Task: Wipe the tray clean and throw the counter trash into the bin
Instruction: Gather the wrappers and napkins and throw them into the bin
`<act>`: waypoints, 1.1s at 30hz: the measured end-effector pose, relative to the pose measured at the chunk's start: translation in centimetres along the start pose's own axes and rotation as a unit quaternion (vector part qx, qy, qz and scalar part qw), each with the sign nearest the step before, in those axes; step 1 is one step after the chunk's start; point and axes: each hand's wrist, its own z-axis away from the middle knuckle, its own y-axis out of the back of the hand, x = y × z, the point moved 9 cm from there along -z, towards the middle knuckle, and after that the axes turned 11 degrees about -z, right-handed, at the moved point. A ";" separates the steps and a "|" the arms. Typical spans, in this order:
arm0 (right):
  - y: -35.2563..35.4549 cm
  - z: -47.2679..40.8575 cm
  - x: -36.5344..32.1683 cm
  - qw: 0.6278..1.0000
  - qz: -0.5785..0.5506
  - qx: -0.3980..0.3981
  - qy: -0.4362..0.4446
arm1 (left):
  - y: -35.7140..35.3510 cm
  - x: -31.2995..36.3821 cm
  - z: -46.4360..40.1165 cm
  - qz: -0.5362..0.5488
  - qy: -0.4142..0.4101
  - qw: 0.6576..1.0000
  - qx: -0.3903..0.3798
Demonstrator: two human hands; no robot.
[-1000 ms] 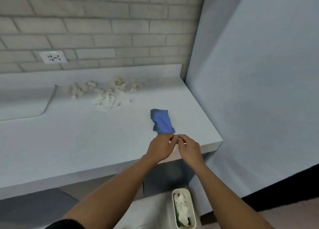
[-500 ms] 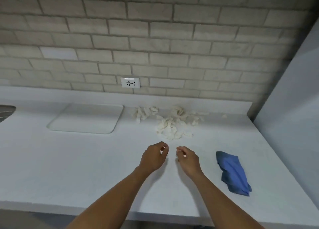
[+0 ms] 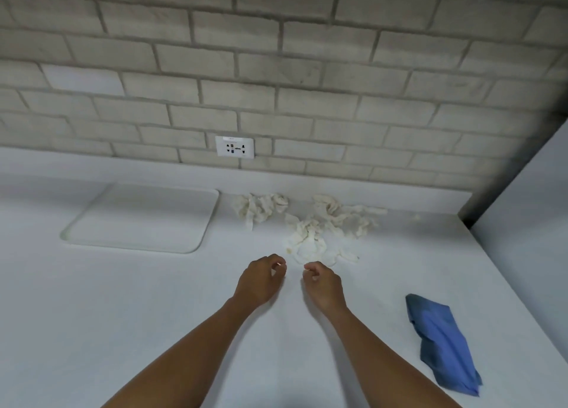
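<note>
A white tray (image 3: pixel 138 220) lies flat on the counter at the back left. Right of it lie crumpled white paper scraps: one wad (image 3: pixel 259 207) by the tray, a bigger pile (image 3: pixel 325 232) toward the middle. My left hand (image 3: pixel 261 280) and my right hand (image 3: pixel 324 284) hover side by side just in front of that pile, fingers loosely curled, holding nothing. A folded blue cloth (image 3: pixel 442 343) lies on the counter to the right of my right forearm. The bin is out of view.
The white counter (image 3: pixel 123 315) runs to a brick wall with a socket (image 3: pixel 235 147). A pale side wall (image 3: pixel 528 223) closes off the right end of the counter.
My view has swung up from the counter's right end and the bin to the back wall. Both hands have moved forward from the counter edge to just short of the paper pile, now slightly apart.
</note>
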 end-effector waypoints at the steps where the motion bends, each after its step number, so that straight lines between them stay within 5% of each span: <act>1: 0.1 -0.6 -0.3 1.000 0.007 0.005 0.003 | 0.0 -0.1 -0.4 -0.005 -0.002 1.000 0.000; 8: -0.9 -4.2 -2.8 0.989 0.135 0.021 0.050 | 0.7 0.0 -5.2 -0.017 -0.022 1.000 0.001; 14: -1.8 -6.6 -0.9 0.945 0.317 0.041 0.072 | -1.1 1.8 -10.2 -0.039 -0.081 0.995 -0.034; 22: -0.3 -7.4 1.2 0.966 0.234 0.074 0.080 | -6.6 3.9 -15.3 -0.187 -0.123 0.970 -0.100; 33: 7.2 -7.5 0.0 0.966 -0.055 0.251 0.015 | -1.5 0.9 -16.1 -0.033 -0.029 0.999 -0.019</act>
